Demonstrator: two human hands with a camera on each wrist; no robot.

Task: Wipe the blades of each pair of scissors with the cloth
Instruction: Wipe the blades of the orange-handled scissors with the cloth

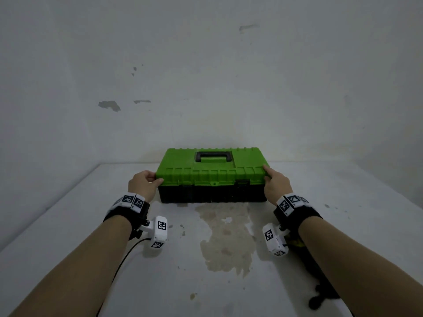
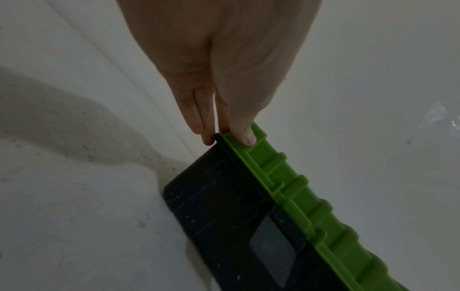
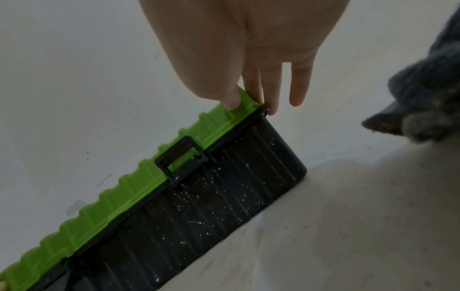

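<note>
Gripping the two front corners of the toolbox (image 1: pixel 212 177), my hands sit level with each other at the lid's edge. My left hand (image 1: pixel 143 185) pinches the left corner of the green lid (image 2: pixel 293 189), thumb (image 2: pixel 245 135) on top and the fingers (image 2: pixel 196 120) running down the end wall beneath the rim. My right hand (image 1: pixel 275 185) pinches the right corner the same way: thumb (image 3: pixel 231 100) pressed on the lid's top, two fingers (image 3: pixel 254 86) tucked at the rim, one finger standing free of the box. The lid lies closed on the black base (image 3: pixel 211 206), whose ribbed front is flecked with pale specks; a black latch (image 3: pixel 181 159) near the right end is hooked up over the lid's edge, and a black carry handle (image 1: pixel 213 156) lies flat in the recess on top. No brand or readable writing shows on the box; the white wrist bands and camera housings carry only black-and-white square marker codes. A dark grey cloth (image 3: pixel 428 94) lies on the table to the right of the box, partly under my right forearm in the head view. No scissors can be seen in any view. The white tabletop (image 1: pixel 91 225) is scuffed, with a large brownish stain (image 1: pixel 226 236) before the box, and it meets a pale wall (image 1: pixel 206 65) with chipped paint patches.
</note>
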